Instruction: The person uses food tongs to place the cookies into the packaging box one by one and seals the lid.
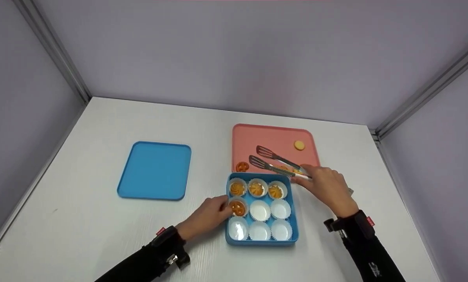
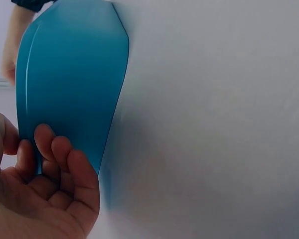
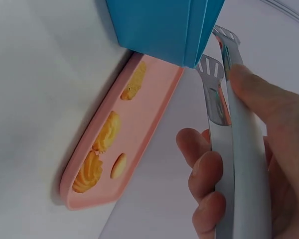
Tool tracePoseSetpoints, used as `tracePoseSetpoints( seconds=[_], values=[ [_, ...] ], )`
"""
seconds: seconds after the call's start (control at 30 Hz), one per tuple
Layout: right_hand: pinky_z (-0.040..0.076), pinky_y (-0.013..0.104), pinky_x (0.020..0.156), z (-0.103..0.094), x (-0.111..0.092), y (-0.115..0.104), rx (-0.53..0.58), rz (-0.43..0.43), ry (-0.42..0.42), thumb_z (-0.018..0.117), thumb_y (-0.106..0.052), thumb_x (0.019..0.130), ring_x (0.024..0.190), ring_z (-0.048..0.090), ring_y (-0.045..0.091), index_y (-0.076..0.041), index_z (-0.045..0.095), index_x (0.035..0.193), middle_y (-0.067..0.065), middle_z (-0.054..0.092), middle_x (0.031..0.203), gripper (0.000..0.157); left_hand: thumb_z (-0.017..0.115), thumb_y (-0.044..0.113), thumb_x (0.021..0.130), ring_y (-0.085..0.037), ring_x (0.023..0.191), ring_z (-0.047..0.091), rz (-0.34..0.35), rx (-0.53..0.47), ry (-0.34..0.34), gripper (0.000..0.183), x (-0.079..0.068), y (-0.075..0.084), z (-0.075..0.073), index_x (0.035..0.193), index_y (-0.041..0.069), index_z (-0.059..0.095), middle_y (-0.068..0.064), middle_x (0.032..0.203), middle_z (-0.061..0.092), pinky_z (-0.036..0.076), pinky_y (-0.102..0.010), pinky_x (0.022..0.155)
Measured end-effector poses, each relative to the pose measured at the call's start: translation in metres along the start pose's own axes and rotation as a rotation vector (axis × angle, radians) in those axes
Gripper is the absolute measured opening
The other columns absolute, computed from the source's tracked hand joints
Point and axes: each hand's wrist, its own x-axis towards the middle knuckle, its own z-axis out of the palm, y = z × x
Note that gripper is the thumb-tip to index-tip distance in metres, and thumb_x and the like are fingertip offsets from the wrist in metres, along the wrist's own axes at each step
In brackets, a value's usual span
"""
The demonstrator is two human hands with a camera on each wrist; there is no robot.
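Observation:
My left hand [image 1: 208,215] grips the left wall of a blue box [image 1: 262,243], thumb at the rim and fingers against its outside. White paper cups [image 1: 260,210] fill the box in rows. The far row holds piped butter cookies [image 1: 256,189], and a pretzel [image 1: 237,208] lies in the left cup of the middle row; the other cups hold nothing. My right hand [image 1: 329,188] holds metal tongs [image 3: 222,149] with slotted heads, their tips apart and nothing between them. The heads hang over the pink tray [image 1: 273,135] behind the box.
On the pink tray lie a round yellow cookie [image 1: 299,145], a pretzel [image 1: 242,167] and butter cookies [image 3: 107,132], partly hidden by the tongs in the head view. A flat blue tray [image 1: 155,170] lies to the left. Grey walls enclose the white table [image 1: 81,219].

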Motion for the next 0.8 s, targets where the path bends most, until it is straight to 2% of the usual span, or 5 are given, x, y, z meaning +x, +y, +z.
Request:
tracePoseSetpoints(
  seconds=[0.1,0.27,0.37,0.53,0.8],
  values=[
    [0.037,0.033,0.047,0.001,0.011,-0.004,-0.008,-0.007,-0.021,0.075,-0.046,0.081,0.052,0.049,0.017,-0.013,0.068,0.116,0.001,0.063,0.068,0.048,0.053,0.014,0.093,-0.008,0.062,0.044,0.011,0.006,0.000,0.016,0.000,-0.001,0.001,0.078,0.012,0.049,0.006,0.064,0.040,0.033,-0.025,0.057],
    [0.046,0.035,0.049,0.005,0.022,-0.012,-0.012,-0.050,-0.016,0.080,-0.040,0.078,0.059,0.056,0.018,-0.016,0.066,0.121,0.002,0.066,0.080,0.051,0.052,0.014,0.093,-0.009,0.062,0.043,0.018,0.014,0.006,0.016,0.001,-0.001,0.002,0.077,0.012,0.048,0.006,0.063,0.040,0.032,-0.025,0.057],
    [0.048,0.035,0.050,0.007,0.025,-0.017,-0.024,-0.064,-0.026,0.080,-0.041,0.078,0.057,0.054,0.016,-0.014,0.068,0.118,-0.001,0.061,0.069,0.050,0.052,0.015,0.092,-0.009,0.062,0.044,0.012,0.011,0.003,0.016,0.001,0.000,0.003,0.078,0.012,0.048,0.006,0.064,0.040,0.032,-0.025,0.057],
    [0.048,0.035,0.049,0.009,0.026,-0.020,-0.070,-0.037,-0.038,0.079,-0.044,0.078,0.051,0.050,0.016,-0.010,0.071,0.110,-0.004,0.051,0.057,0.048,0.052,0.014,0.092,-0.009,0.061,0.044,0.015,0.011,0.003,0.016,0.002,0.000,0.004,0.077,0.012,0.048,0.006,0.063,0.040,0.033,-0.025,0.057],
    [0.047,0.037,0.048,0.012,0.028,-0.013,-0.117,0.020,-0.005,0.076,-0.045,0.081,0.050,0.052,0.021,-0.007,0.069,0.110,0.002,0.054,0.060,0.048,0.053,0.014,0.091,-0.008,0.060,0.042,0.018,0.017,0.019,0.016,0.002,-0.001,0.004,0.076,0.013,0.047,0.007,0.063,0.038,0.031,-0.025,0.056]
  ],
)
